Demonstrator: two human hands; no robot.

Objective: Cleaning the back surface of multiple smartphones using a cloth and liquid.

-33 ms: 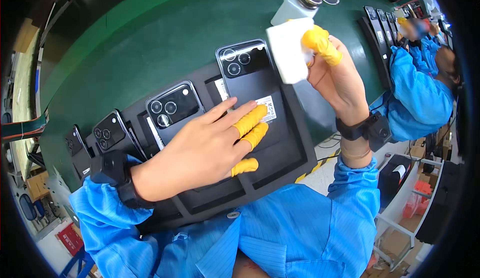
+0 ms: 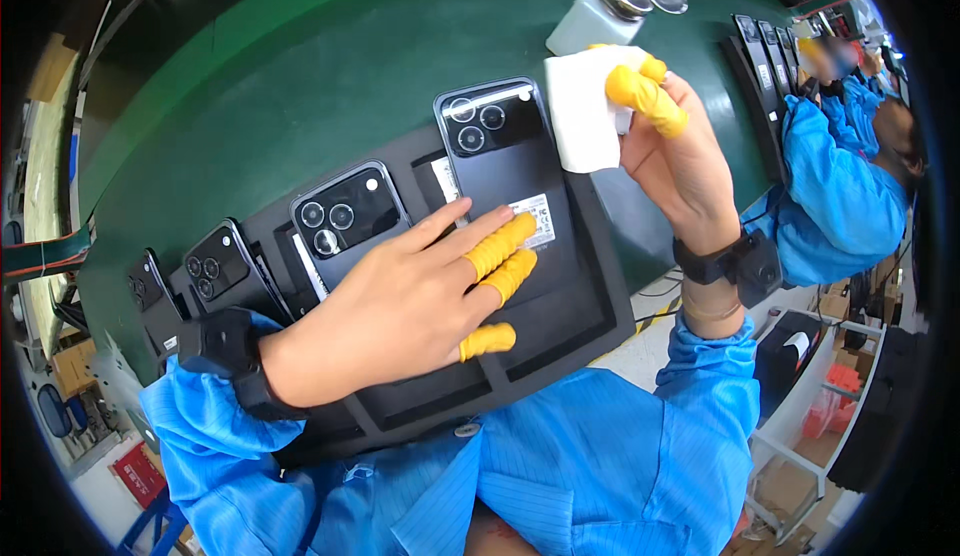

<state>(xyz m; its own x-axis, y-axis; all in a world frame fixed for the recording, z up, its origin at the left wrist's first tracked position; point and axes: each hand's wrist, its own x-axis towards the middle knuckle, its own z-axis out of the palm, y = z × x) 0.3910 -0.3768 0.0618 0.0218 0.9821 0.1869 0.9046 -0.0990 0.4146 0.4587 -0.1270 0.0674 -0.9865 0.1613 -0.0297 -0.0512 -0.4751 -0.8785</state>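
Across the back of a dark smartphone lies my left hand, fingers stretched out and yellow finger cots on some of them. Its fingertips rest beside the white label on that phone. My right hand, also in yellow finger cots, pinches a folded white wiping cloth above the phone's upper right edge. A second phone with three camera lenses stands to the left, partly covered by my left hand. Under them is a black slotted tray.
Behind the cloth stands a pale bottle with a metal top, its lid flipped up. More phones lean in the tray at left. On the right, a person in blue sits near another row of phones on the green table.
My right hand and the cloth have shifted slightly to the right and down, and the cloth hangs flatter. My left hand stays on the phone.
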